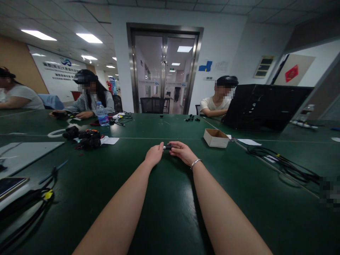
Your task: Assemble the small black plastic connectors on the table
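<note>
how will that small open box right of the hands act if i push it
The open box looks like thin-walled card, so it is probably light for its size. Sitting low and flat on the green table, it would likely slide rather than tip. Its walls may give a little if squeezed, as the top is open.
</note>
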`<state>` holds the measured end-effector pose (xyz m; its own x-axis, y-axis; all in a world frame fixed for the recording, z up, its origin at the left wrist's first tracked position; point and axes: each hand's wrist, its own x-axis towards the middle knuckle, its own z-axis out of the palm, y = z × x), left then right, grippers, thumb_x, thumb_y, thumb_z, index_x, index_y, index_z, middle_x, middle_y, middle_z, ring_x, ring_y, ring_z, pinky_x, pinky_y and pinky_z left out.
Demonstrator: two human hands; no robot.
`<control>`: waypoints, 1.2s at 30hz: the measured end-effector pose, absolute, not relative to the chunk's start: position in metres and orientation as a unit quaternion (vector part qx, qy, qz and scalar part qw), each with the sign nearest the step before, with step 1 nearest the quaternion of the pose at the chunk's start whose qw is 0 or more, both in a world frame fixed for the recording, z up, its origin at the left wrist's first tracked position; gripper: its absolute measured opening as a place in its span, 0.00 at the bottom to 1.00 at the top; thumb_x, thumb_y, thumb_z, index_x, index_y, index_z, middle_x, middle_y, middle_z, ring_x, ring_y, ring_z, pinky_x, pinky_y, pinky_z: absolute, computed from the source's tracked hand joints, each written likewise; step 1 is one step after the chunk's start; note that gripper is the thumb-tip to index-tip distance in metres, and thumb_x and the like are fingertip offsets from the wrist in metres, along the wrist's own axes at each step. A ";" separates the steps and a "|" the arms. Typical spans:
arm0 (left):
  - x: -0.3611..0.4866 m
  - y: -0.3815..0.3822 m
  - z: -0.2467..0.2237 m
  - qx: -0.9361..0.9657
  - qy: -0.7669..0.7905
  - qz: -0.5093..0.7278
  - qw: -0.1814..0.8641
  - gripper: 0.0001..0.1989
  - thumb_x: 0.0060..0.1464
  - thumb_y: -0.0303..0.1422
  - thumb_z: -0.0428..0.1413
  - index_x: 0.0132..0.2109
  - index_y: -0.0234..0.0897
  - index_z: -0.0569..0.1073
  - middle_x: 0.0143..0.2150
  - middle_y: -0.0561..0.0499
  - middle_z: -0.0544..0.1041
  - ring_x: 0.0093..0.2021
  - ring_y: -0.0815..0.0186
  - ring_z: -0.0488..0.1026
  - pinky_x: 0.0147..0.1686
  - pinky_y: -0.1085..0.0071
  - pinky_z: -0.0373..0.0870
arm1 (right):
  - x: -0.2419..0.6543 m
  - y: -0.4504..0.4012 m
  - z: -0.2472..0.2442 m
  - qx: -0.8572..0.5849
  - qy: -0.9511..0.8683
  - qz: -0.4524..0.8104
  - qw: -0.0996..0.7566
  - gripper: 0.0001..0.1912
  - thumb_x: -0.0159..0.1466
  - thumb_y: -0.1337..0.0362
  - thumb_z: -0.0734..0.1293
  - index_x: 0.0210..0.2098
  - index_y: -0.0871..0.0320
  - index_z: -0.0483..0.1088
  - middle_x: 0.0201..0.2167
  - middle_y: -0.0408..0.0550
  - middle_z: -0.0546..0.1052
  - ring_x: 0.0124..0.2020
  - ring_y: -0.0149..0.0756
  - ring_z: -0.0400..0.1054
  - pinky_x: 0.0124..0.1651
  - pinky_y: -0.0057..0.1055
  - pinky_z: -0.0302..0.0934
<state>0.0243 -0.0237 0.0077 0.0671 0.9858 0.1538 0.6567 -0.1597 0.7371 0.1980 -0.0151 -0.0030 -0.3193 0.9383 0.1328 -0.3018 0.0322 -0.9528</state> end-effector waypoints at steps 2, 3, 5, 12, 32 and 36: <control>0.025 -0.024 0.008 0.691 0.600 0.321 0.244 0.28 0.60 0.47 0.35 0.29 0.37 0.72 0.29 0.47 0.74 0.30 0.61 0.69 0.28 0.69 0.56 | 0.198 -0.015 -0.003 -0.305 -0.519 0.626 0.497 0.16 0.55 0.79 0.68 0.42 0.60 0.71 0.43 0.50 0.74 0.30 0.29 0.72 0.34 0.22 0.70; 0.025 -0.024 0.007 0.694 0.599 0.319 0.241 0.27 0.61 0.47 0.35 0.30 0.37 0.72 0.29 0.47 0.74 0.30 0.61 0.69 0.29 0.69 0.57 | 0.198 -0.015 -0.003 -0.307 -0.517 0.625 0.497 0.16 0.55 0.79 0.68 0.42 0.60 0.72 0.42 0.50 0.74 0.30 0.29 0.72 0.33 0.22 0.70; 0.025 -0.023 0.005 0.701 0.592 0.318 0.238 0.26 0.61 0.46 0.35 0.31 0.37 0.71 0.29 0.48 0.74 0.30 0.62 0.69 0.30 0.70 0.58 | 0.197 -0.015 -0.003 -0.317 -0.510 0.623 0.501 0.16 0.55 0.79 0.68 0.41 0.61 0.72 0.40 0.50 0.75 0.29 0.29 0.72 0.32 0.22 0.70; 0.024 -0.016 -0.009 0.713 0.524 0.399 0.240 0.10 0.56 0.37 0.49 0.39 0.39 0.72 0.39 0.49 0.75 0.37 0.65 0.71 0.36 0.71 0.64 | 0.190 -0.011 -0.003 -0.383 -0.467 0.595 0.530 0.02 0.60 0.73 0.68 0.34 0.65 0.71 0.23 0.48 0.73 0.20 0.28 0.68 0.24 0.21 0.66; 0.025 -0.010 -0.016 0.657 0.441 0.483 0.375 0.15 0.58 0.42 0.46 0.42 0.37 0.70 0.27 0.52 0.72 0.24 0.71 0.69 0.26 0.75 0.65 | 0.188 -0.018 0.007 -0.382 -0.480 0.614 0.496 0.06 0.62 0.69 0.67 0.31 0.66 0.69 0.21 0.53 0.74 0.19 0.30 0.68 0.22 0.21 0.65; 0.025 -0.011 -0.017 0.669 0.444 0.498 0.328 0.12 0.55 0.38 0.51 0.45 0.38 0.69 0.30 0.52 0.73 0.29 0.70 0.70 0.28 0.76 0.64 | 0.188 -0.019 0.006 -0.378 -0.488 0.613 0.493 0.05 0.61 0.68 0.68 0.31 0.66 0.69 0.22 0.52 0.74 0.20 0.30 0.68 0.23 0.21 0.65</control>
<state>0.0248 -0.0106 -0.0167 0.1104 0.9203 0.3752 0.2679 -0.3911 0.8805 0.1883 -0.0191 0.0064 -0.2276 0.9736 0.0180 -0.2361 -0.0372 -0.9710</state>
